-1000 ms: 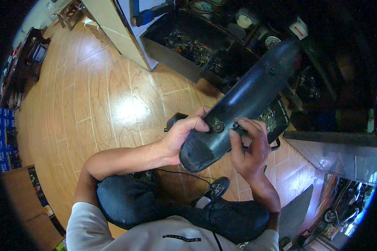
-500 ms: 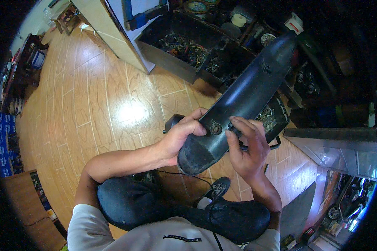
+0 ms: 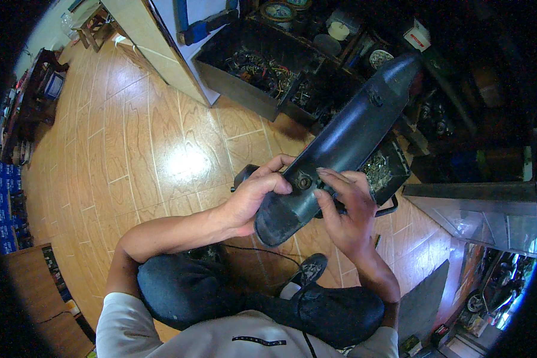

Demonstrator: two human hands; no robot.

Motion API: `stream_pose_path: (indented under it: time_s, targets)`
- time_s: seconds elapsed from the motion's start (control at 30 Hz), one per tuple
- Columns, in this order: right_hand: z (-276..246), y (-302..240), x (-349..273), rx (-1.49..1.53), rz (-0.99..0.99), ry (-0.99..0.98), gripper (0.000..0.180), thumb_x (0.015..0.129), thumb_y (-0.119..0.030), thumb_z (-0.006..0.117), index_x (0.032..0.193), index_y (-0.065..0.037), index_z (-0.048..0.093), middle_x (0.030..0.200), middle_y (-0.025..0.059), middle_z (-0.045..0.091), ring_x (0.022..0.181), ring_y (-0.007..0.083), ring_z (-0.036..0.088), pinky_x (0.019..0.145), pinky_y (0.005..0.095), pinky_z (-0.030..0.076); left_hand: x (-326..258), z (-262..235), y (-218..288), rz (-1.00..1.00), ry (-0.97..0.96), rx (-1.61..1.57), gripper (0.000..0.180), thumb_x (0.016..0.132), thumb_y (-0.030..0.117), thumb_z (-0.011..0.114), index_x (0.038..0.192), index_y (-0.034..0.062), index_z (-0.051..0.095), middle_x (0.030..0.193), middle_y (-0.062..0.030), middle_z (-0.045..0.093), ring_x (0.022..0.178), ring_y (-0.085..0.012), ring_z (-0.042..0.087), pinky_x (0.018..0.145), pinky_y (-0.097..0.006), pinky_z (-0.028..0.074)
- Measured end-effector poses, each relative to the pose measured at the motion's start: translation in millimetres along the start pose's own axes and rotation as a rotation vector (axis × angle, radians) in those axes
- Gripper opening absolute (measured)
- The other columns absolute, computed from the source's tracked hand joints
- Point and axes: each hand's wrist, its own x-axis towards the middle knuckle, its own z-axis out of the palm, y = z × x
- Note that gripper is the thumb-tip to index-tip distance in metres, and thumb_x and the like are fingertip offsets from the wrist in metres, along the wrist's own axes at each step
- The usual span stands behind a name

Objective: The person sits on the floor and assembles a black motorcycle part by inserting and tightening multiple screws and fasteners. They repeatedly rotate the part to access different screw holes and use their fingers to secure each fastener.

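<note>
Both hands are closed around the near end of a long, dark, tapered exhaust muffler [image 3: 340, 143], which is held up over the lap and angled away toward the upper right. By the left hand [image 3: 253, 197] the near end is gripped from the left side, thumb laid across the top edge and fingers wrapped under, so that the weight of the long body appears to be carried there. The right hand [image 3: 343, 206] is set against the right side of the same end, its fingertips [image 3: 322, 179] resting just beside a round rusty bolt fitting [image 3: 303, 181] in a recessed bracket; the piece seems to be steadied this way so that the fitting faces up toward the eye. Whether the bolt itself is pinched cannot be told. The far, rounded tip of the muffler is held above a cluttered bench, where a dark tray of small metal parts [image 3: 256, 65] and a second tray of hardware [image 3: 385, 170], partly hidden under the muffler, are seen. A small black object [image 3: 244, 176] lies on the glossy wood-patterned floor [image 3: 131, 149] just behind the left hand. Below the hands, crossed legs in dark trousers [image 3: 185, 289] and a dark shoe [image 3: 310, 271] are seen, with a thin black cable [image 3: 250, 249] running across.
</note>
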Motion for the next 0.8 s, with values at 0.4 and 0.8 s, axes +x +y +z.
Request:
stream_pose_path:
  time_s: [0.4, 0.8]
  targets:
    - [-1.7, -4.3, 1.3, -0.04, 0.007, -0.076, 0.031, 0.079, -0.003, 0.078, 0.11, -0.004, 0.072, 0.109, 0.0138, 0.07, 0.098, 0.0313, 0.063, 0.085, 0.0398, 0.051, -0.9, -2.8, -2.3, 0.037, -0.066, -0.059, 0.051, 0.087, 0.003, 0.055, 0.138, 0.005, 0.046, 0.118, -0.0118, 0.064, 0.101, -0.0167, 0.067, 0.092, -0.032, 0.057]
    - [1.9, 2.2, -1.2, 0.068, 0.11, -0.096, 0.019, 0.079, -0.002, 0.078, 0.098, -0.002, 0.074, 0.104, 0.0132, 0.074, 0.096, 0.0273, 0.067, 0.084, 0.0357, 0.053, -0.9, 2.4, 0.7, -0.011, -0.048, -0.08, 0.043, 0.096, 0.013, 0.058, 0.136, -0.0009, 0.051, 0.114, -0.0092, 0.067, 0.099, -0.0155, 0.068, 0.092, -0.031, 0.056]
